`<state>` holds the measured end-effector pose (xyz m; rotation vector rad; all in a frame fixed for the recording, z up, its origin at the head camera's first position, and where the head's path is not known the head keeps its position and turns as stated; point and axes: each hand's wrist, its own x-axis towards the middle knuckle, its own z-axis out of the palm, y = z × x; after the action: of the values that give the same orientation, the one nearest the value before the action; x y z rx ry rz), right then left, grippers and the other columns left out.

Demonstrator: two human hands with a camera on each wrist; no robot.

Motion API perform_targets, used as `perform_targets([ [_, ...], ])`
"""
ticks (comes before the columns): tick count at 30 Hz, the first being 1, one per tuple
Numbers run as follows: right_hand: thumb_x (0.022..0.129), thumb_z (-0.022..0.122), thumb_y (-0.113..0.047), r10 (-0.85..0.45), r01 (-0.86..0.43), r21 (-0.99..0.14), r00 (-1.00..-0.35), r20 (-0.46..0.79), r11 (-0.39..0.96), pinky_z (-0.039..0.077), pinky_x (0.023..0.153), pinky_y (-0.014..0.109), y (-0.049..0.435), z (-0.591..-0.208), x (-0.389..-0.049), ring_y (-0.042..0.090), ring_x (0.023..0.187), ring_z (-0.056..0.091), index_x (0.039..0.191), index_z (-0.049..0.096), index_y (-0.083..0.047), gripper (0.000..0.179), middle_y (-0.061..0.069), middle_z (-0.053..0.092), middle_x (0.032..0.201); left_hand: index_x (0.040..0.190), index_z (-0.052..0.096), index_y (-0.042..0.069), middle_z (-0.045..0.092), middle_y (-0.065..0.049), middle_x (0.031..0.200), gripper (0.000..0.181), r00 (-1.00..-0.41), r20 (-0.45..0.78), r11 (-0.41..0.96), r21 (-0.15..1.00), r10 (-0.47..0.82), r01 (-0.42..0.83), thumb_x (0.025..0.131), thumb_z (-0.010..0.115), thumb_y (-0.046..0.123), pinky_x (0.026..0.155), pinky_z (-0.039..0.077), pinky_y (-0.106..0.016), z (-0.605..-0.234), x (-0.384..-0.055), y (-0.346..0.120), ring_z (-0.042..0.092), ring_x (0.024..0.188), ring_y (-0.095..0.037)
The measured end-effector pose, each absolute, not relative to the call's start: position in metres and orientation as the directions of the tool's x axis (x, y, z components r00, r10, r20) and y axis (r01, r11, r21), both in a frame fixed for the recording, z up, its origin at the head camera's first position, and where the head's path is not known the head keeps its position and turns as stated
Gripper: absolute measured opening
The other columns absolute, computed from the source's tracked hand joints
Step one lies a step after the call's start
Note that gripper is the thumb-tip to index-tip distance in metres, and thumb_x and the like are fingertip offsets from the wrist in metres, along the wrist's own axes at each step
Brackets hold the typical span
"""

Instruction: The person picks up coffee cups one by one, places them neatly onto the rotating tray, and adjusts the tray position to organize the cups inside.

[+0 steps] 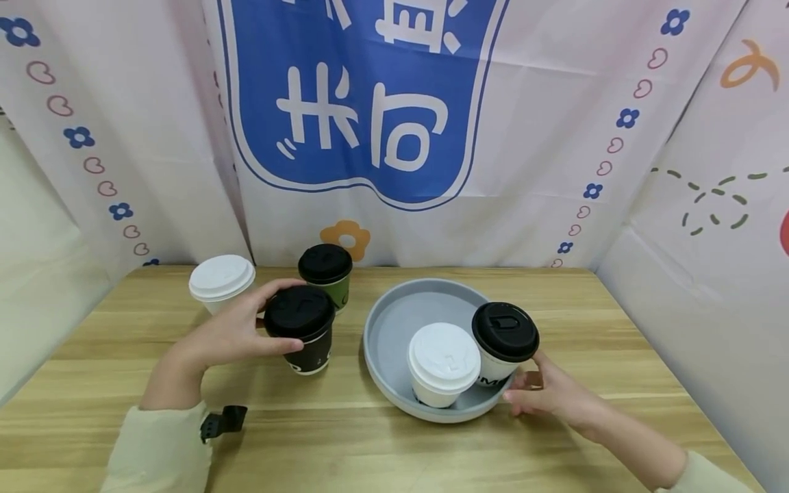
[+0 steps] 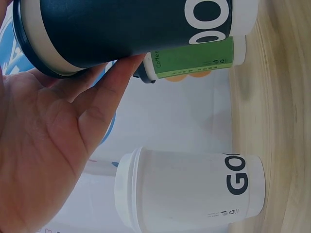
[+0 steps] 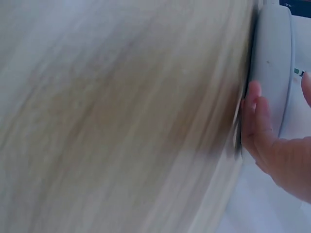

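Observation:
My left hand [image 1: 237, 329] grips a dark paper coffee cup [image 1: 313, 352] with a black lid, thumb on the near side and fingers behind. In the left wrist view, white letters show on this dark cup [image 2: 131, 29]. At the grey round tray [image 1: 394, 356], my right hand [image 1: 555, 394] holds the right side of the rim. The right wrist view has its fingers [image 3: 262, 121] against the tray's outer wall [image 3: 273, 63]. Inside the tray stand a white-lidded cup [image 1: 444, 363] and a black-lidded white cup [image 1: 502, 342], both upright.
Behind the dark cup stands a green cup [image 1: 337, 291] with a black lid. Another white cup [image 1: 222, 277] is at the back left, partly behind my left hand. A printed curtain [image 1: 530, 137] hangs along the back edge of the wooden table [image 1: 308, 438].

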<state>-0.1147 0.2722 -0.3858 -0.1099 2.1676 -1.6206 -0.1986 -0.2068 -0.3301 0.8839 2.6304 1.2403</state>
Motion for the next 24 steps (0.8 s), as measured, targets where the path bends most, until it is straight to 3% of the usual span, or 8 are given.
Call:
perform_targets([
  [7,0.087,0.076,-0.012,-0.323,0.112,-0.939,-0.92,-0.222,0.326,0.054,0.071,0.026,0.27,-0.392,-0.119,0.018,0.08,0.066,0.142,0.016,-0.004,0.081,0.008,0.058,0.088,0.146,0.042,0.014,0.058,-0.015,0.135,0.075,-0.827,0.149,0.504,0.729,0.543,0.462,0.082,0.081,0.025,0.088,0.051,-0.045,-0.329,-0.199,-0.206,0.055,0.122,-0.037],
  [18,0.086,0.077,-0.01,-0.347,0.084,-0.931,-0.913,-0.214,0.354,0.051,0.068,0.026,0.277,-0.392,-0.129,0.015,0.078,0.064,0.146,0.016,0.0,0.086,0.008,0.059,0.087,0.146,0.042,0.014,0.058,-0.015,0.134,0.077,-0.825,0.145,0.494,0.74,0.547,0.458,0.082,0.082,0.025,0.087,0.052,-0.044,-0.329,-0.198,-0.204,0.055,0.121,-0.036],
  [24,0.082,0.081,-0.011,-0.346,0.017,-0.894,-0.919,-0.19,0.447,0.051,0.067,0.027,0.284,-0.392,-0.136,0.017,0.079,0.059,0.143,0.024,0.005,0.085,0.012,0.059,0.091,0.147,0.041,0.014,0.058,-0.015,0.134,0.078,-0.823,0.153,0.495,0.734,0.547,0.465,0.081,0.082,0.024,0.087,0.053,-0.042,-0.328,-0.197,-0.202,0.056,0.121,-0.035],
])
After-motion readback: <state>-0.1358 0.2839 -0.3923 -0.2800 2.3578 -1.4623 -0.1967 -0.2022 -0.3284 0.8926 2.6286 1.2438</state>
